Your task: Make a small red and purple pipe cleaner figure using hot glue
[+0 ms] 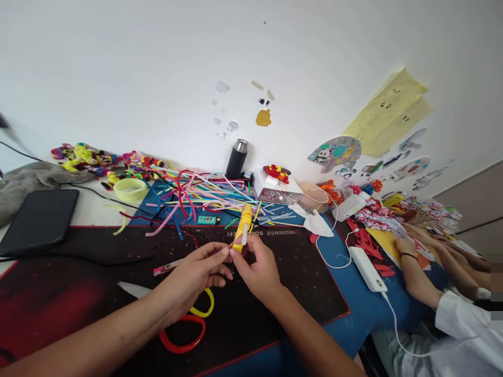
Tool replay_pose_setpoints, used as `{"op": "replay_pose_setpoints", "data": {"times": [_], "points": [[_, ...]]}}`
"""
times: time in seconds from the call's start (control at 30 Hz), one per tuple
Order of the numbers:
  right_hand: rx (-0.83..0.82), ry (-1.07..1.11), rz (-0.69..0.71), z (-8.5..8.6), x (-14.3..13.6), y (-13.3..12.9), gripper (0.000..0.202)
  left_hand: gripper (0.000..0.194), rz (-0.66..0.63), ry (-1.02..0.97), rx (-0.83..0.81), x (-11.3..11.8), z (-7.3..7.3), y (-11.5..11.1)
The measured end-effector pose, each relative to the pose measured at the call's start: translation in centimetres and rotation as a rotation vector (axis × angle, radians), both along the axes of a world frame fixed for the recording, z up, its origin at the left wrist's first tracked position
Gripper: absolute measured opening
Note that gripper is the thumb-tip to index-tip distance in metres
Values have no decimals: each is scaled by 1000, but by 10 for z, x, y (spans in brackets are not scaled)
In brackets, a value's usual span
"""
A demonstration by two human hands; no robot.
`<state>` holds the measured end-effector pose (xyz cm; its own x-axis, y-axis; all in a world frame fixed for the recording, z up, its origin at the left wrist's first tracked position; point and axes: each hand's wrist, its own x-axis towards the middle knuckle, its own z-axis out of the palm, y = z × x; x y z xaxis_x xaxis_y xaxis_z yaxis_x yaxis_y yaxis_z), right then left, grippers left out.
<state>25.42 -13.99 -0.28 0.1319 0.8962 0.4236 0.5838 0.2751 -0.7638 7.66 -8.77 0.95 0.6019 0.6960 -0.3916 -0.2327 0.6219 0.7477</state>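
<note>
My right hand (257,264) is closed around the lower part of a yellow pipe-cleaner piece (244,222), which stands upright with a pale strip along its side. At its bottom end, my left hand (206,262) pinches with thumb and forefinger, the other fingers loosely curled; the exact grip point is partly hidden. Under my left wrist lie scissors (183,335) with one red and one yellow handle, blade pointing left. A pink-and-white slim packet or tool (167,267) rests just beyond that wrist.
Loose pipe cleaners (204,193) pile behind the dark desk mat (306,293). Nearby are a teal lighter (208,220), black flask (236,159), green bowl (129,189), tablet (39,220) and white box (275,188). At right, a white power bank (368,268) trails cables beside another person's arm (418,277).
</note>
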Motion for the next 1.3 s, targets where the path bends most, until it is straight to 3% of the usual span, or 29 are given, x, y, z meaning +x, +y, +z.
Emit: {"op": "replay_pose_setpoints", "data": {"times": [0.13, 0.37, 0.53, 0.73, 0.9, 1.03, 1.13, 1.2, 1.3], "points": [[-5, 30, 26, -6, 0, -2, 4, 48, 48, -42, -93, 6, -6, 1], [-170, 443, 52, -16, -12, -6, 20, 62, 98, -77, -138, 6, -4, 3], [-200, 720, 98, -15, -14, -2, 37, 67, 142, -57, -87, 9, -6, 4], [-276, 937, 148, -17, -12, 4, 46, 69, 109, 55, 60, 12, -10, 6], [-329, 1045, 175, -12, -7, 5, 56, 50, 9, 183, 334, -5, -15, 20], [-341, 1100, 195, -9, -3, 7, 53, 32, 79, 337, 495, -20, -4, 27], [-337, 1121, 212, -7, -3, 9, 47, 27, -53, 376, 624, -22, 4, 23], [-336, 1128, 240, -5, -3, 10, 45, 24, -127, 451, 792, -23, 2, 21], [-347, 1152, 272, -4, -1, 11, 38, 24, -89, 693, 1145, -25, -7, 25]]}}
